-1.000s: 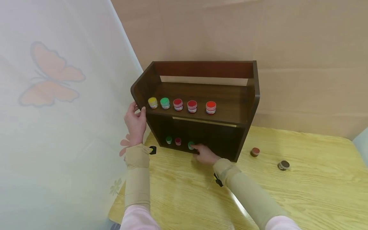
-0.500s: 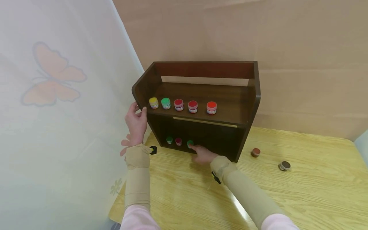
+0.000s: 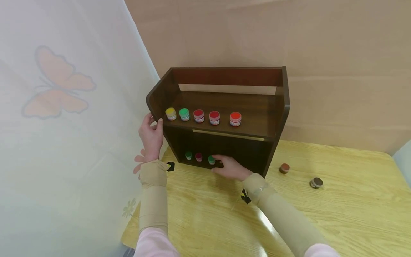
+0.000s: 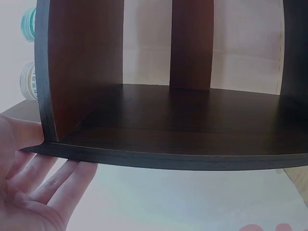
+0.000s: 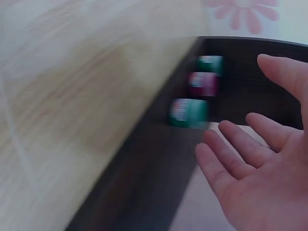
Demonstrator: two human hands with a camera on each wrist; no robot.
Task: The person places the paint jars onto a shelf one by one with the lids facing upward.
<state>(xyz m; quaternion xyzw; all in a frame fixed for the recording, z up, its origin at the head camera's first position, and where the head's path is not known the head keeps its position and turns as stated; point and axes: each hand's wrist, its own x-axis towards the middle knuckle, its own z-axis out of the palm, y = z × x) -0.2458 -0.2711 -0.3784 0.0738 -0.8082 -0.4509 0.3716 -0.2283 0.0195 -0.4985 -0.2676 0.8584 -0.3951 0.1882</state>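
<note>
A dark brown two-tier wooden shelf (image 3: 224,134) stands upright in the head view. My left hand (image 3: 151,137) grips its left side panel; in the left wrist view the thumb (image 4: 26,134) lies at the front edge and the fingers (image 4: 72,185) along the outer face. On the lower tier sit a dark green paint jar (image 3: 188,156), a dark red paint jar (image 3: 199,157) and another green paint jar (image 3: 211,160). Beside that last jar is my right hand (image 3: 230,167), its thumb and fingers spread, with a gap between them and the jar in the right wrist view.
Several paint jars line the upper tier, from a yellow jar (image 3: 171,114) to an orange-red jar (image 3: 236,119). On the wooden table (image 3: 353,207) to the right lie a brown-lidded jar (image 3: 284,168) and a dark-lidded jar (image 3: 316,183). A white curtain (image 3: 80,160) hangs at left.
My right hand has let go of the right-hand green jar and drawn slightly right, its fingers spreading. That jar sits slightly further left than before. The left hand stays on the shelf.
</note>
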